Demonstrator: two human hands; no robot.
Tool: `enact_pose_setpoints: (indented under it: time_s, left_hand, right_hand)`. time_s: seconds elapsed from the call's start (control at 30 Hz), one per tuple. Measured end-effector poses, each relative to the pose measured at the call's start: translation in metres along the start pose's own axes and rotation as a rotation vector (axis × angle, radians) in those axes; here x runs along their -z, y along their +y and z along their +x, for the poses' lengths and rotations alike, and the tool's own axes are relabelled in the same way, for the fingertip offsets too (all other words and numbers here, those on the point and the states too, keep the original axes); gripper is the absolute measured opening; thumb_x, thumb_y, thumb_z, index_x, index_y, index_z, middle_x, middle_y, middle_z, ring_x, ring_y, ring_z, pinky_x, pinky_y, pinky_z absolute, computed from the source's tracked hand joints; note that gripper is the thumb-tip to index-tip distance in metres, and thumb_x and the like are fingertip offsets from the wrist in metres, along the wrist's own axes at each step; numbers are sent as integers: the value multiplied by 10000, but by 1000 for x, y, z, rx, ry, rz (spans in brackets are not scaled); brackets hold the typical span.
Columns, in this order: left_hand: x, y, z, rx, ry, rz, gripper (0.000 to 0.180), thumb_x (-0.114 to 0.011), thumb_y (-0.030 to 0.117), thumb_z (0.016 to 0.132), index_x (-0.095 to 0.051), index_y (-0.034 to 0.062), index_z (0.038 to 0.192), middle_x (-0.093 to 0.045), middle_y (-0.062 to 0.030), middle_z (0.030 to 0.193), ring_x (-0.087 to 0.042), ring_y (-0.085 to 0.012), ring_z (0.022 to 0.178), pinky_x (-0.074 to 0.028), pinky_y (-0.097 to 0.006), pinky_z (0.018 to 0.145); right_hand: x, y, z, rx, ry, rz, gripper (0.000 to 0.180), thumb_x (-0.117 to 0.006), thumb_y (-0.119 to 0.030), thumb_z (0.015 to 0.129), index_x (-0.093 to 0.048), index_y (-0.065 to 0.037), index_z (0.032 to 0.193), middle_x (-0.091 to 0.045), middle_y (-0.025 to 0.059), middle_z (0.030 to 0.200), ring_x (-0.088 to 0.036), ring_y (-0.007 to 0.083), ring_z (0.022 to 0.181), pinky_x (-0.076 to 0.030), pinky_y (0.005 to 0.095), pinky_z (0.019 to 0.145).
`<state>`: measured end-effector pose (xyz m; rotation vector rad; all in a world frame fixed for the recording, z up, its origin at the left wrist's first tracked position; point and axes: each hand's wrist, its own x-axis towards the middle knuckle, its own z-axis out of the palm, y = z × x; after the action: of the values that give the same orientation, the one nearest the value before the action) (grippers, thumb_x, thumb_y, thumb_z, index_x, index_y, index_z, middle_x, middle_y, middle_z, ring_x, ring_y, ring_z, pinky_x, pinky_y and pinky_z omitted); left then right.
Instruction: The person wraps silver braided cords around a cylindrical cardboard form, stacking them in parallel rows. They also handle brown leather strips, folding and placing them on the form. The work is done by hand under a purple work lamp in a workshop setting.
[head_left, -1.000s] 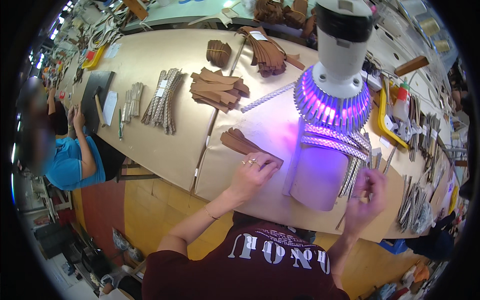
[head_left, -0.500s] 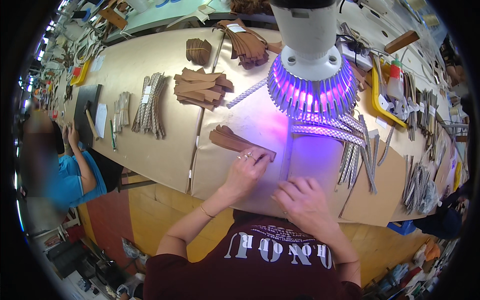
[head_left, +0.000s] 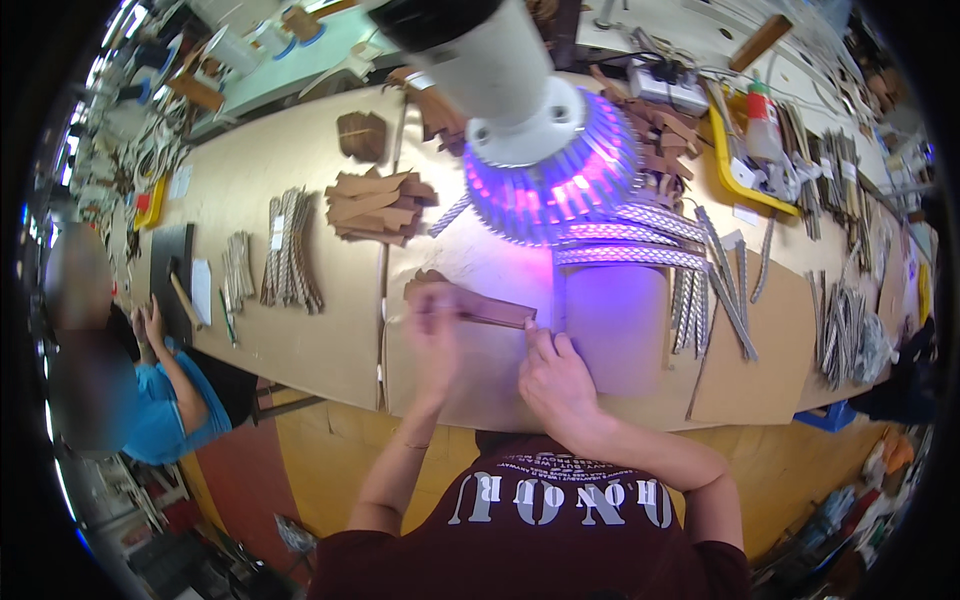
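A small stack of flat brown strips, looking like leather, lies on the table in front of me. My right hand has its fingers curled, with the fingertips gripping the near right end of the stack. Over the stack's left end is my left hand, smeared by motion. Its fingers cannot be made out, and it hides part of the strips. Just beyond and to the right, a lamp with a finned, purple-glowing head hangs above the table and covers part of the surface.
Silver braided straps lie right of the lamp. Loose brown strips and a tied brown bundle sit farther left. A yellow tray holds a bottle. Another person in a blue top is at the left, near a hammer.
My left hand has moved left from the strips' right end toward their left end. My right hand has come up and left to the right end. The lamp appears farther left in view.
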<state>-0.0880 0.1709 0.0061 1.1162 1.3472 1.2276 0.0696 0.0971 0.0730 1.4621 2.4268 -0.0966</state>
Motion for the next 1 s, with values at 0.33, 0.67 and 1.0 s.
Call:
enact_pose_setpoints:
  time_s: [0.33,0.67,1.0]
  left_hand:
    - [65,100,19,-755,683,-113,282,-470,202,989,-563,-51,1073,-571,-146,1068,-549,-245,1019,-426,-366,932]
    - [-41,58,-67,-520,-235,126,341,-578,353,972,-544,17,1014,-536,-250,1188,-600,-328,1042,-477,-432,908]
    - [-54,88,-44,-135,-836,0,163,-662,47,889,-648,2,1045,-575,-160,1103,-591,-137,725,-481,-241,629]
  right_hand:
    - [18,14,19,-40,-6,381,300,-617,-209,823,-645,-4,1041,-666,125,930,-588,284,1033,-421,370,823]
    - [55,44,-37,-98,704,1649,222,-675,-213,878,-633,-11,957,-665,128,847,-643,286,752,-498,372,668]
    - [24,77,-82,-428,725,1948,136,-637,-89,930,-663,25,998,-686,84,789,-645,80,666,-525,219,614]
